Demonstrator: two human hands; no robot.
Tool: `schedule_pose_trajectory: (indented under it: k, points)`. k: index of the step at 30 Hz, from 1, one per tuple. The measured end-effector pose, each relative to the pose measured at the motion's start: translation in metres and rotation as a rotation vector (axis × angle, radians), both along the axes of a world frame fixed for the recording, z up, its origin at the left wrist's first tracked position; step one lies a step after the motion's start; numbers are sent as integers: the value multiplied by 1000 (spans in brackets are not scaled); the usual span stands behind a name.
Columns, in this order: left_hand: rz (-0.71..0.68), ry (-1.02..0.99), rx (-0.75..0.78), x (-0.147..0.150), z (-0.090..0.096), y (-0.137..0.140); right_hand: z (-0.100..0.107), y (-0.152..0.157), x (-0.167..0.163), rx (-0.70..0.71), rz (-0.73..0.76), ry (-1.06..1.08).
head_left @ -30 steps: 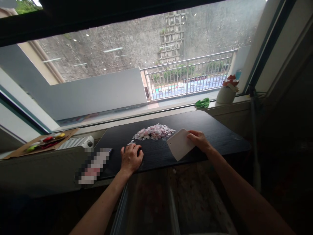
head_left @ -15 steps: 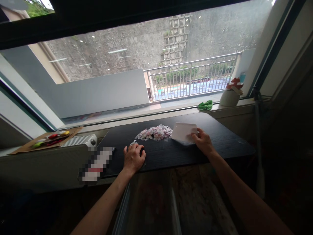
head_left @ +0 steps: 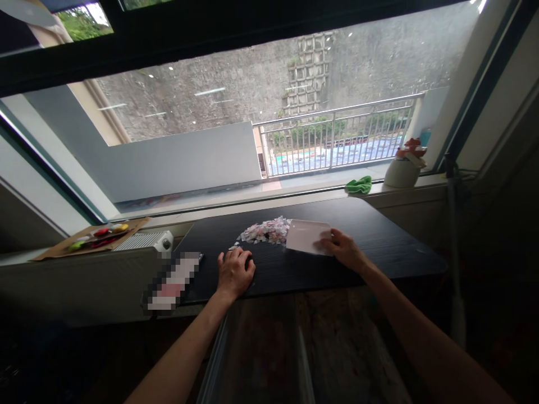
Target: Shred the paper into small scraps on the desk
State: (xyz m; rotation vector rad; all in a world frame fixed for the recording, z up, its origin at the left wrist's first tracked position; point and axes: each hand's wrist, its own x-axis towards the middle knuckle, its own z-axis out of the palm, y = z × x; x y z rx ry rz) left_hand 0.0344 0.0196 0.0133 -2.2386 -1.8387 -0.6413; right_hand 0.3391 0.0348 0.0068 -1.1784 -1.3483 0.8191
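- White card [head_left: 306,237] pinched by right fingers [head_left: 338,238], at three o'clock of paper scraps [head_left: 266,230]; best slid low, slowly.
- Left fingers [head_left: 233,260], loosely spread, placed at seven o'clock.

I can read no lettering, brand, number or sign through my feed; at the left end of the worktop [head_left: 295,276], a pixelated item [head_left: 173,285] hides whatever print it bears; toward the worktop's far edge, the paper scraps [head_left: 266,231] are too small for me to read.
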Motion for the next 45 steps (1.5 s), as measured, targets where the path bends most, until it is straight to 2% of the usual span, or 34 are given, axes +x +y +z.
schedule_pose_trajectory:
  k: [2,5,10,11,15,16,18,21,23,29,34,36,42,45]
  points:
    - [-2,5,-5,0,0,0,0,-1,0,4,-2,3]
    - [4,9,-14,1,1,0,2,-3,-2,17,-81,35]
    - [10,9,-11,0,0,0,5,-14,-10,-5,44,47]
    - [11,7,-11,0,0,0,5,-16,-9,0,5,45]
    - [5,-5,-3,1,-1,1,4,-19,-3,8,-364,-51]
    - [5,-9,0,1,-2,1,4,-19,-2,3,-400,-89]
    - [7,-17,3,1,-2,1,3,-19,-4,-13,-343,-139]
    - [6,-26,1,1,-3,2,0,-23,-16,-50,-88,-135]
    - [6,-29,-5,1,-3,2,-3,-25,-24,-54,20,-105]
    - [6,-36,-13,2,-3,2,-9,-21,-29,-56,-121,-50]
    - [6,-42,-21,2,-3,2,-12,-19,-35,-93,57,-19]
    - [8,-45,-20,3,-2,2,-12,-21,-36,-94,70,6]
    - [5,-38,-21,2,-2,1,-7,-27,-31,-58,-218,-13]
    - [7,-33,-21,2,-2,1,-3,-30,-32,-59,-194,-97]
